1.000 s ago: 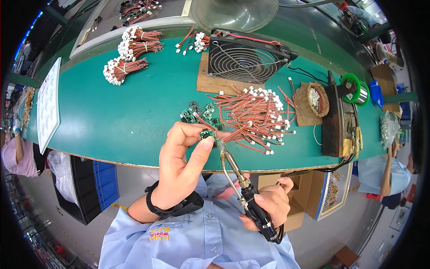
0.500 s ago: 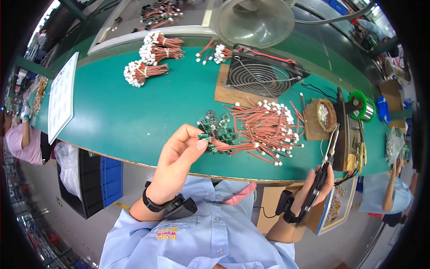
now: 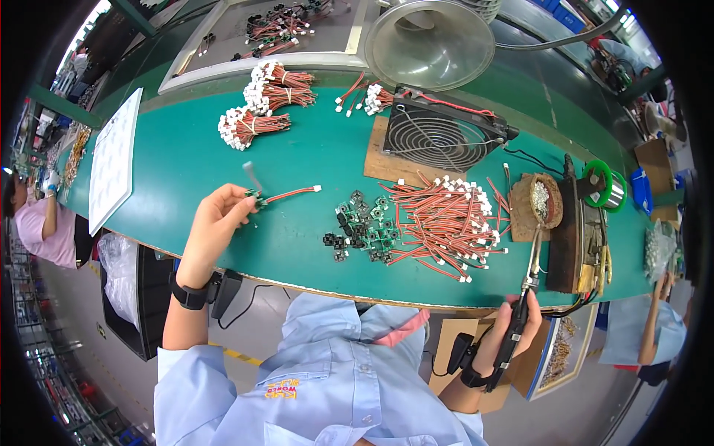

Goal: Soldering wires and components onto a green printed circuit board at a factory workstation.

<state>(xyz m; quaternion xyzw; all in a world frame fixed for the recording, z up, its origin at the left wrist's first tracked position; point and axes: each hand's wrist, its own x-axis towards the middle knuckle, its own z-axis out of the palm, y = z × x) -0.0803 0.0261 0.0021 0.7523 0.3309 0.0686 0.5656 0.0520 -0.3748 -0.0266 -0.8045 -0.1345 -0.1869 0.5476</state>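
My left hand (image 3: 223,215) is closed, thumb and fingers pinching a small green circuit board (image 3: 257,199) above the left part of the green bench. A red-and-black wire lead (image 3: 291,194) with a white connector sticks out rightward from the board. A pale blurred shape beside the fingertips is too smeared to make out. At the bench's front edge, my right hand (image 3: 524,327) grips a soldering iron (image 3: 513,336) by its black handle. Its metal tip points up to the round container (image 3: 543,199) of pale material. Loose green boards (image 3: 364,227) lie between my hands, beside a pile of wire leads (image 3: 442,223).
A black fan (image 3: 442,132) stands on a wooden board behind the leads, below a wide funnel hood (image 3: 431,44). Bundled leads (image 3: 268,97) and a white sheet (image 3: 115,163) lie to the left. A solder spool (image 3: 610,186) stands at the right. Other people work at both sides.
My left hand has moved left from the loose boards, carrying the circuit board with its lead. My right hand and the soldering iron have shifted slightly left and down.
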